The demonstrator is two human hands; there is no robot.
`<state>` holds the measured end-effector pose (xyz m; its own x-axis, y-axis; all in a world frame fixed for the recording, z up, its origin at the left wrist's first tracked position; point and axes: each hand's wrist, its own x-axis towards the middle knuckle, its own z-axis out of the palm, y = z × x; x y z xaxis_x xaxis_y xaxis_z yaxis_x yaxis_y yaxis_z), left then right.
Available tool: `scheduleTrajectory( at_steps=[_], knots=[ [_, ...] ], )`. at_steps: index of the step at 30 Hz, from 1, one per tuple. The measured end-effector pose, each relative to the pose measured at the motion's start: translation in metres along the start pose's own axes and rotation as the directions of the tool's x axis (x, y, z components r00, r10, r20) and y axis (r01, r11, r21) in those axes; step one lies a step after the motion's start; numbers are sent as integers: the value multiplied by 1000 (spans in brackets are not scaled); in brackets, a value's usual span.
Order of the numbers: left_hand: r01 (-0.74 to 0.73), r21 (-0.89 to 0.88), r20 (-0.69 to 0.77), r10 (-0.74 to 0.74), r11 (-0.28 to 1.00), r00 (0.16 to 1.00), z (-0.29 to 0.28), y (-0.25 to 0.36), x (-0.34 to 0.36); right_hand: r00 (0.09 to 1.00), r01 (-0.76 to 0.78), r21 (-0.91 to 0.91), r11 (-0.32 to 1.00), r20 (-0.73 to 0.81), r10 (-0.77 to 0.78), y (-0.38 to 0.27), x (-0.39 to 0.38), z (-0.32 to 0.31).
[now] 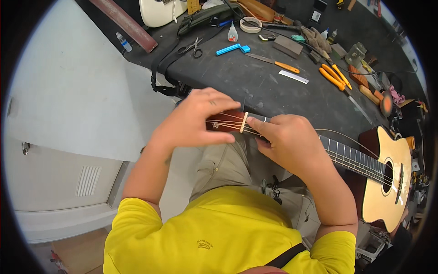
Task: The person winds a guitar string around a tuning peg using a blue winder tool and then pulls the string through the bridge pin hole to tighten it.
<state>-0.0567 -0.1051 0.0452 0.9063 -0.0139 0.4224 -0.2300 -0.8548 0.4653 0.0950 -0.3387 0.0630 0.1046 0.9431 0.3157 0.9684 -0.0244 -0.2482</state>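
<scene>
An acoustic guitar point(373, 201) with a pale top lies across my lap, its body at the right and its neck point(351, 157) running left. My left hand point(203, 118) is at the dark red headstock point(228, 119), its fingers stretched along the far side and the thumb apart on the near side. Its palm hides the headstock's end and most tuners. My right hand point(287, 141) is closed round the neck just past the pale nut point(244, 122), with the index finger on the strings there. A loose string point(346, 133) curves above the fretboard.
On the dark bench point(205, 68) beyond the guitar lie scissors point(192, 48), a blue string winder point(233, 49), an orange-handled knife point(273, 63), a steel ruler point(293, 76), a small glue bottle point(232, 33) and orange-handled pliers point(332, 76). A white door point(68, 160) stands at the left.
</scene>
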Motion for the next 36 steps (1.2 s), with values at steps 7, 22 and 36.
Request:
scheduleTrajectory(
  at_steps=[7,22,36],
  knots=[
    [351,94,-52,-348,932,936,-35,-86,113,999,43,-4,999,24,-43,-10,-7,-6],
    [182,-783,-162,-478,595,863,-68,-149,58,993,109,51,993,27,-111,-21,-12,-10],
    [614,-738,282,-700,279,656,-37,-43,-86,986,145,51,988,80,-149,-58,-45,-12]
  ],
)
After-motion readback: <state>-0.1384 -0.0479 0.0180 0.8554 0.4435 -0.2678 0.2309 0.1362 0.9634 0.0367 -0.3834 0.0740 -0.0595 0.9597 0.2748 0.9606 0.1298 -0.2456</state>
